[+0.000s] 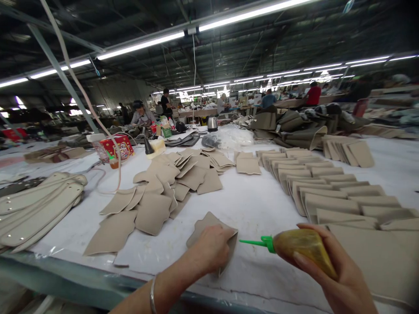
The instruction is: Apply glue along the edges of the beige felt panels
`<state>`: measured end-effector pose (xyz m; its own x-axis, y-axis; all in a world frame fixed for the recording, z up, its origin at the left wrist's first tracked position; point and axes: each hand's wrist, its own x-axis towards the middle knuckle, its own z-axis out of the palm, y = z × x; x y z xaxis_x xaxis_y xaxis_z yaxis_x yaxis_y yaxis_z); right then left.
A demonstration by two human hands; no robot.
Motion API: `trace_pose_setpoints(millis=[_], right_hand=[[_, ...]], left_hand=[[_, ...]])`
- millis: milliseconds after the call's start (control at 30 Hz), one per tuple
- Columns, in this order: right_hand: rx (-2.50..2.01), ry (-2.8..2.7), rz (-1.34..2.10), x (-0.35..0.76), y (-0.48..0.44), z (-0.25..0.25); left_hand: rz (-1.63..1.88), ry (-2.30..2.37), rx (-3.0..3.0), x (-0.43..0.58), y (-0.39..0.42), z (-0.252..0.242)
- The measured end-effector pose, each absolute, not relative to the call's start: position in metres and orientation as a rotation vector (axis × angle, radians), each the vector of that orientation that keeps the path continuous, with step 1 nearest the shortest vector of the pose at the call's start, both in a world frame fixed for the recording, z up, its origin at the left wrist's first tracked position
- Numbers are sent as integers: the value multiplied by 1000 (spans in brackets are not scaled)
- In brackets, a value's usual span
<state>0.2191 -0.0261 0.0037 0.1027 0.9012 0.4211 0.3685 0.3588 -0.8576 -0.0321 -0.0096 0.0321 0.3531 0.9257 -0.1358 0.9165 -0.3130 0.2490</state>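
Observation:
My right hand (340,266) is wrapped round a squeeze bottle (303,248) of amber liquid, probably glue. The bottle lies tilted nearly flat, and its thin green nozzle points left, just short of a beige leather-like piece (203,223). That piece rests on the white table cover, with my left hand (212,246) closed over its right part. Its fingers are bent and pressed together at the edge; the fingertips are partly hidden. Beyond my left hand lies a loose heap of similar beige pieces (153,213). Long overlapping rows of folded beige pieces (334,203) lie to the right.
Light strap-like panels with metal studs (42,209) lie at the left. A pale cable (93,113) hangs down to the table beside a red box (122,146). Farther back are a kettle (212,124), clear plastic (232,137) and dark stacked panels (294,124). Several people work behind.

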Motion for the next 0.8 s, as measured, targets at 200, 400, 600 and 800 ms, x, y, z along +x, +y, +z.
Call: trace_pose_setpoints(millis=[200, 400, 600, 800], right_hand=[[-1210, -1717, 487, 201, -26, 10], [-1126, -1931, 274, 202, -16, 2], [-1161, -1934, 283, 204, -15, -3], [-1209, -1892, 310, 205, -16, -2]], left_hand=[[62, 1603, 2311, -34, -7, 30], [111, 1620, 2311, -34, -7, 26], [66, 1639, 2298, -35, -7, 26], [74, 1641, 2295, -35, -9, 23]])
